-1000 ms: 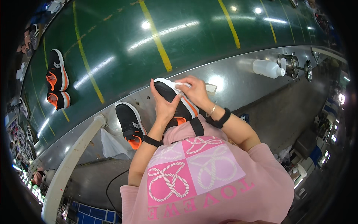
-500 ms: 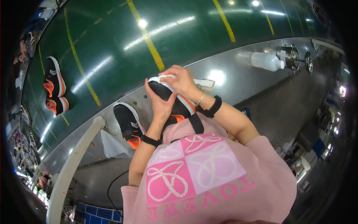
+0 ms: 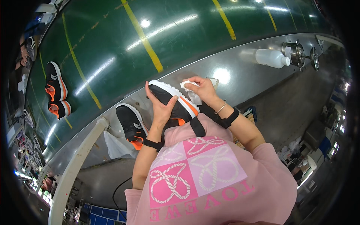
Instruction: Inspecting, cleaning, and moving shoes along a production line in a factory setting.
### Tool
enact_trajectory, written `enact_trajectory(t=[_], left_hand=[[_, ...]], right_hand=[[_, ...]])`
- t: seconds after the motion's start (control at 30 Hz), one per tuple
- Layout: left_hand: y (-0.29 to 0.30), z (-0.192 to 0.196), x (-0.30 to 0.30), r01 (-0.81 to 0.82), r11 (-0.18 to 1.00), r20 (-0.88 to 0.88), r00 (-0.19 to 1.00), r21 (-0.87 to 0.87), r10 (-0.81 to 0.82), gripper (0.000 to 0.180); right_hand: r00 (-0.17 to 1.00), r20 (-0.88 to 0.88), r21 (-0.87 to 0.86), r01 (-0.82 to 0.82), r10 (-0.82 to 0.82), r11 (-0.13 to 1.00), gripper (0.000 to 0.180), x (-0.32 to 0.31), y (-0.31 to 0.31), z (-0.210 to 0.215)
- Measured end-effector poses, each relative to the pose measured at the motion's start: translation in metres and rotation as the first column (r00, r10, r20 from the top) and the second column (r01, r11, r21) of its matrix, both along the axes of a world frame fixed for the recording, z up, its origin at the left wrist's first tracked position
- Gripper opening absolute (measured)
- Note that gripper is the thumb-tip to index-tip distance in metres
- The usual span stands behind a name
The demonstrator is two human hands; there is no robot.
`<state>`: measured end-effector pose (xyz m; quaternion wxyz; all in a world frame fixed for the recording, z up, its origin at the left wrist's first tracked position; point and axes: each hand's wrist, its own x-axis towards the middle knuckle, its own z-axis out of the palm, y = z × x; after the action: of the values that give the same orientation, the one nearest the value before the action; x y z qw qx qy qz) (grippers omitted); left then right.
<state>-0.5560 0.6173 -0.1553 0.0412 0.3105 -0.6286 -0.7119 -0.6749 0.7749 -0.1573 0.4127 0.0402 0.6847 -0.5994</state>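
Note:
My left hand (image 3: 160, 110) grips a black sneaker (image 3: 180, 107) with a white sole and orange trim, fingers and thumb around its front part. The toe points away from me, and the heel end is near my shirt. Just right of the shoe, my right hand (image 3: 202, 90) pinches a white cloth (image 3: 189, 85), part of which hangs below the fingers. The cloth is apart from the toe. To the left of my left hand, a matching sneaker (image 3: 131, 123) rests on the metal ledge.
A green belt with yellow lines (image 3: 150, 54) runs beyond the metal ledge (image 3: 240, 73). On its left stands another pair of black and orange sneakers (image 3: 57, 90). At right are a white plastic bottle (image 3: 270, 59) and a metal container (image 3: 294, 55). A pale post (image 3: 77, 165) rises at the left.
My right hand has moved right, off the shoe's toe, taking the white cloth with it. My left hand still holds the sneaker, whose white sole edge now shows more fully.

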Motion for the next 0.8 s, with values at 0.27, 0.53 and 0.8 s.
enact_trajectory(t=[0.27,0.53,0.8], left_hand=[[0.000,0.002,-0.003,0.007,0.998,-0.011,1.000,-0.057,-0.007,0.108],[0.000,-0.004,-0.002,-0.028,1.000,0.010,1.000,-0.005,0.028,0.111],[0.004,-0.007,-0.006,-0.020,0.989,0.093,0.995,-0.147,0.034,0.110]], right_hand=[[0.841,-0.527,0.120,-0.069,0.122,0.990,0.019,0.008,-0.026,0.031],[0.467,-0.841,0.199,-0.201,0.273,0.959,0.016,0.018,-0.043,0.036],[0.544,-0.793,0.187,-0.210,0.274,0.960,0.018,0.009,-0.063,0.030]])
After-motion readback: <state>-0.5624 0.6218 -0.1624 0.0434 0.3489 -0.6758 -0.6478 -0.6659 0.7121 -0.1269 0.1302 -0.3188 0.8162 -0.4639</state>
